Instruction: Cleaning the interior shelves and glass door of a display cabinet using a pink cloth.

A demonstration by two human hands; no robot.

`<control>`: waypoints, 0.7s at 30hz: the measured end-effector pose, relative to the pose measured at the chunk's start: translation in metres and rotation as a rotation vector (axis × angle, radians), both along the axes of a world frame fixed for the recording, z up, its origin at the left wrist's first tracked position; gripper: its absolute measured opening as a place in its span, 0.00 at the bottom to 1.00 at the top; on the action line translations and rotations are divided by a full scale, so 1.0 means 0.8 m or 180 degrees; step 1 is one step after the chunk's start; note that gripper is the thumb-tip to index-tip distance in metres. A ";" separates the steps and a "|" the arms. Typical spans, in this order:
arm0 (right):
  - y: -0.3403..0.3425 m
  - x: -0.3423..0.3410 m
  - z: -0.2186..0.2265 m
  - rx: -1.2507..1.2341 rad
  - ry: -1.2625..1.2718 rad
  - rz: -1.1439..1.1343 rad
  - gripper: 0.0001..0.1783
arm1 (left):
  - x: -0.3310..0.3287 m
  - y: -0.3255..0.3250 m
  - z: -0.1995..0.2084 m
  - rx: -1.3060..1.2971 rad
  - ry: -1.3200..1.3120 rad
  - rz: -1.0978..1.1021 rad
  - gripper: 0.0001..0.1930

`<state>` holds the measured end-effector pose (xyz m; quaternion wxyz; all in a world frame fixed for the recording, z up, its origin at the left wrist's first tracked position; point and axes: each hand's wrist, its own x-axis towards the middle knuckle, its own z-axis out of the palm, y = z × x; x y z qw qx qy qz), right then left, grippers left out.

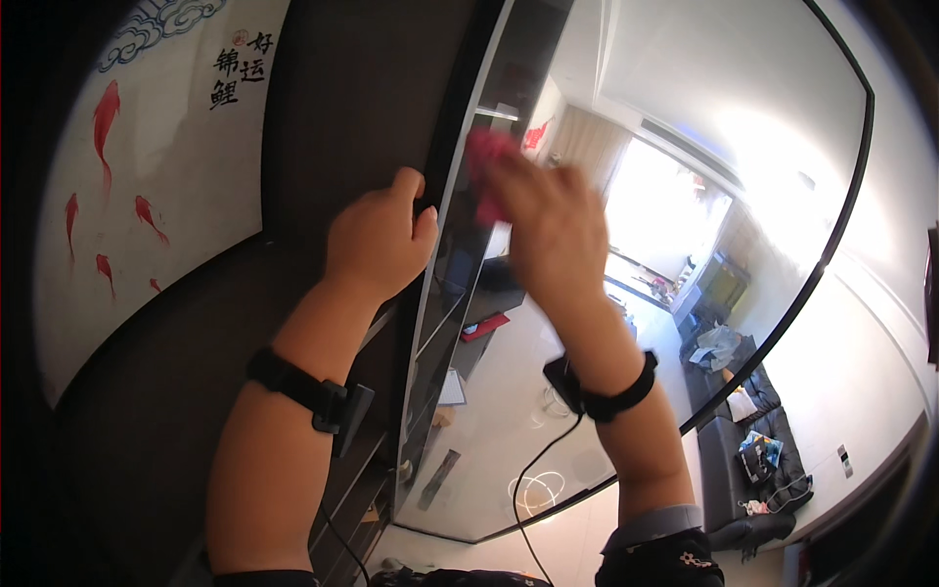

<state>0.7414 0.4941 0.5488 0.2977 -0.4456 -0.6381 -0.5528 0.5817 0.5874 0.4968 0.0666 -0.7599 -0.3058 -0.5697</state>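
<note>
A tall, glossy door panel (548, 411) with a thin black frame stands in front of me. My left hand (381, 240) is closed around the dark upright edge at the panel's left side, its thumb toward the glossy face. On that face, near the upper left, my right hand (559, 225) presses a crumpled pinkish-red cloth (487, 166). The right fingers and the cloth are smeared by motion, and part of the cloth is hidden behind the fingers. Each forearm wears a black strap with a small device and a cable.
Left of the panel is a dark cabinet recess (342, 98) with a pale back board (181, 186) painted with red fish. Lower shelves (367, 479) are partly hidden by my left arm. A black sofa (729, 470) holding several items stands right, along a white wall (871, 391).
</note>
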 end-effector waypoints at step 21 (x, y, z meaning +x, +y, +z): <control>-0.067 0.013 -0.177 -0.2237 0.1322 0.0816 0.28 | 0.001 -0.004 0.008 -0.0463 -0.0035 -0.0145 0.07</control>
